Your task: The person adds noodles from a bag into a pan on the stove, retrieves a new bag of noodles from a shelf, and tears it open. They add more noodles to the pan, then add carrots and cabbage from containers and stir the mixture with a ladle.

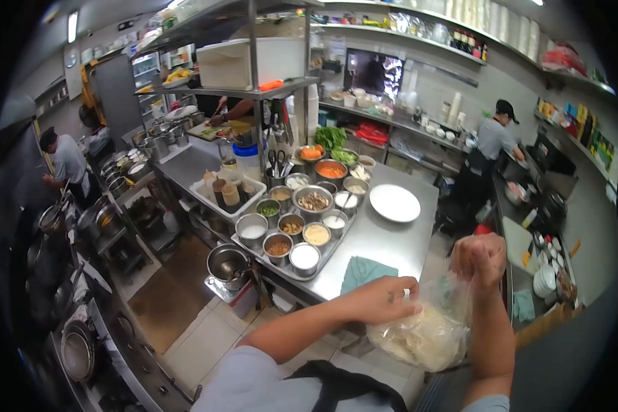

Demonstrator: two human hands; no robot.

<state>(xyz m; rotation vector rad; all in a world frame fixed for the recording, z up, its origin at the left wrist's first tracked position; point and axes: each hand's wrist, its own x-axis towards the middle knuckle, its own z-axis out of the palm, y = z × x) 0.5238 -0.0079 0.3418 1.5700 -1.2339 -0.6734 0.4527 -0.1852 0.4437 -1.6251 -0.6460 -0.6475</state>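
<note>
A clear plastic bag [422, 338] with pale, whitish contents hangs between my hands, beyond the near edge of the steel table. My left hand [390, 299] is closed on the bag's upper left side, its thumb and fingers pinching the plastic. Raised higher, my right hand [482, 262] makes a fist around the gathered top of the bag. What exactly the bag contains is blurred by the plastic. Just beyond my left hand, a folded green cloth [368, 273] lies on the table, and a white plate [395, 203] sits farther back.
Several metal containers of ingredients stand on a tray [302, 276] left of the cloth. Behind them are leafy greens [330, 138] and a metal shelf post [257, 103]. One co-worker [491, 141] stands at the right counter, another [69, 165] at the far left.
</note>
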